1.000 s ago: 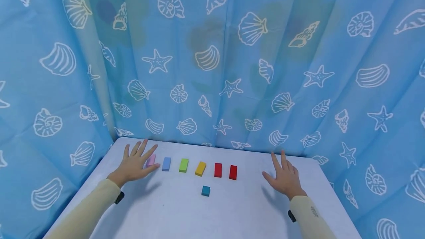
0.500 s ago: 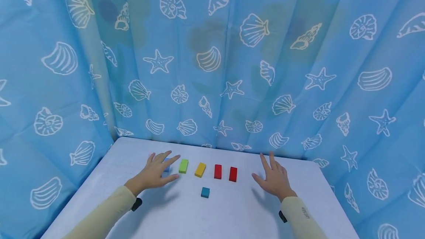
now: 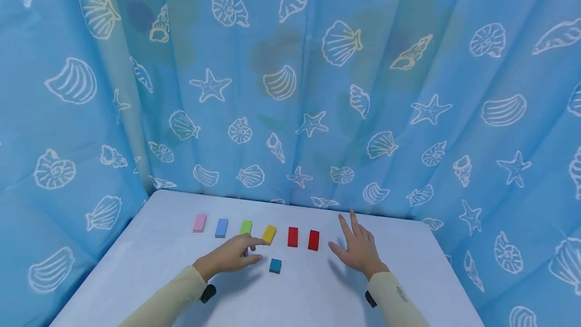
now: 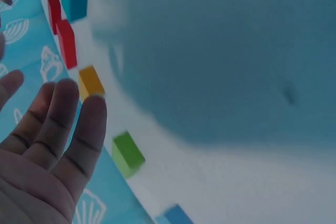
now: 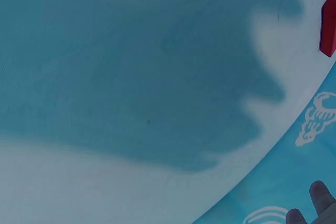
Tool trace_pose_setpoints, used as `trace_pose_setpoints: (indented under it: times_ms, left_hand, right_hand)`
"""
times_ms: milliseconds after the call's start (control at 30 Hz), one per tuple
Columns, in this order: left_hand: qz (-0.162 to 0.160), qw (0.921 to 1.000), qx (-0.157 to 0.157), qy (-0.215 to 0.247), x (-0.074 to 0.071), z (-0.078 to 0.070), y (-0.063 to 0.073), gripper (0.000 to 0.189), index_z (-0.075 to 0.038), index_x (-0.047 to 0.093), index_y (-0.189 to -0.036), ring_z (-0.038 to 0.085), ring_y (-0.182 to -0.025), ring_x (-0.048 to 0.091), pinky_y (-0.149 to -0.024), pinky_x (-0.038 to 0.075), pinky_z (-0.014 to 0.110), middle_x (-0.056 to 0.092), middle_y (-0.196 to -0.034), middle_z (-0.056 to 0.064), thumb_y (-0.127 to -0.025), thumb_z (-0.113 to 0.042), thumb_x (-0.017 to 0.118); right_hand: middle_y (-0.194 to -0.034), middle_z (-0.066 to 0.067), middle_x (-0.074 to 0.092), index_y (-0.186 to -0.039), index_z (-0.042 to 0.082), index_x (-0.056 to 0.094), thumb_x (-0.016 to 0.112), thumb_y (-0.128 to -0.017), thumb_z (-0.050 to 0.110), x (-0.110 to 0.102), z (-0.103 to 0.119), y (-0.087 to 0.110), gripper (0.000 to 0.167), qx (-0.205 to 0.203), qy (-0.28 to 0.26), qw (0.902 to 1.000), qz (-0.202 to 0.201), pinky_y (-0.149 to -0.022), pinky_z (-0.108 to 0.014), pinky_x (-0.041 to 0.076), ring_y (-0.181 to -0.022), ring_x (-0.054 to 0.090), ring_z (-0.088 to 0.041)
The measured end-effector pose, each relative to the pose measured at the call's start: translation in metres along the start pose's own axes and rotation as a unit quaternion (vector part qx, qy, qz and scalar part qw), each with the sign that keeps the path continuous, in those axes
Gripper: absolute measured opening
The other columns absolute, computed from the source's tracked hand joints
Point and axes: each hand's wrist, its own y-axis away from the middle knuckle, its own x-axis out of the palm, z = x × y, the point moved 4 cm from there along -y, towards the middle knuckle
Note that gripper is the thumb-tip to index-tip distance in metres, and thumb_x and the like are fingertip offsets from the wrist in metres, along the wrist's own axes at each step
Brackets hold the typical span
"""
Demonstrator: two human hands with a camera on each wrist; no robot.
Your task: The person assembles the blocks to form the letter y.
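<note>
A row of small blocks runs along the back of the table: a pink block (image 3: 199,223), a light blue block (image 3: 221,228), a green block (image 3: 246,226), a yellow block (image 3: 269,234) and two red blocks (image 3: 292,236). In front of the row sits a teal block (image 3: 275,266). My left hand (image 3: 231,255) hovers left of the teal block with thumb and index finger apart, covering the green block's lower end in the head view. To the right of the row, my right hand (image 3: 358,251) is held over the table, fingers spread and holding nothing.
The blocks lie on a white table (image 3: 150,261). A blue curtain (image 3: 254,115) with white shell and starfish prints hangs behind the table and along both sides.
My left hand has moved right from over the pink block to beside the teal block, uncovering the pink and light blue blocks. My right hand has shifted left, nearer the red blocks.
</note>
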Motion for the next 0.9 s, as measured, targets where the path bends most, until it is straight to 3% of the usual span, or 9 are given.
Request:
trace_pose_setpoints:
  times_ms: [167, 400, 533, 700, 900]
  left_hand:
    - [0.013, 0.9992, 0.002, 0.037, 0.011, -0.008, -0.013, 0.036, -0.016, 0.068, -0.127, 0.006, -0.076, 0.054, -0.069, 0.051, 0.019, 0.066, -0.093, -0.007, -0.092, -0.027, 0.07]
    - [0.059, 0.9961, 0.01, 0.065, 0.029, -0.012, -0.022, 0.03, -0.017, 0.073, -0.12, 0.006, -0.074, 0.055, -0.064, 0.051, 0.02, 0.067, -0.089, -0.011, -0.091, -0.026, 0.071]
    - [0.068, 0.9952, -0.005, 0.071, 0.035, -0.011, -0.021, 0.029, -0.019, 0.074, -0.118, 0.008, -0.072, 0.054, -0.058, 0.05, 0.022, 0.063, -0.083, -0.012, -0.089, -0.026, 0.073]
    - [0.072, 0.9953, -0.012, 0.064, 0.041, -0.013, -0.023, 0.028, -0.02, 0.075, -0.116, 0.006, -0.072, 0.054, -0.062, 0.049, 0.02, 0.064, -0.083, -0.011, -0.088, -0.023, 0.074]
    - [0.07, 0.9965, -0.005, 0.044, 0.044, -0.02, -0.029, 0.026, -0.02, 0.076, -0.113, 0.0, -0.089, 0.064, -0.077, 0.052, 0.016, 0.073, -0.095, -0.013, -0.087, -0.021, 0.076]
  right_hand:
    - [-0.167, -0.016, 0.005, -0.159, 0.021, 0.019, 0.063, -0.088, 0.056, 0.005, 0.002, -0.005, 0.091, 0.007, -0.005, 0.9999, 0.013, -0.113, -0.069, 0.021, -0.143, 0.03, -0.048]
    - [-0.167, -0.016, 0.006, -0.159, 0.021, 0.019, 0.066, -0.086, 0.053, 0.011, 0.008, -0.011, 0.093, 0.012, -0.027, 0.9992, 0.027, -0.113, -0.07, 0.021, -0.143, 0.029, -0.048]
    - [-0.166, -0.017, 0.008, -0.159, 0.02, 0.019, 0.065, -0.087, 0.052, 0.012, 0.011, -0.018, 0.092, 0.009, -0.026, 0.9991, 0.032, -0.111, -0.07, 0.024, -0.142, 0.03, -0.048]
    - [-0.166, -0.017, 0.009, -0.159, 0.019, 0.018, 0.066, -0.087, 0.051, 0.013, 0.014, -0.027, 0.092, 0.022, -0.046, 0.9981, 0.035, -0.109, -0.071, 0.028, -0.143, 0.029, -0.047]
    - [-0.166, -0.016, 0.006, -0.159, 0.019, 0.019, 0.07, -0.085, 0.048, 0.024, 0.026, -0.03, 0.095, 0.032, -0.062, 0.9959, 0.058, -0.106, -0.07, 0.033, -0.143, 0.028, -0.047]
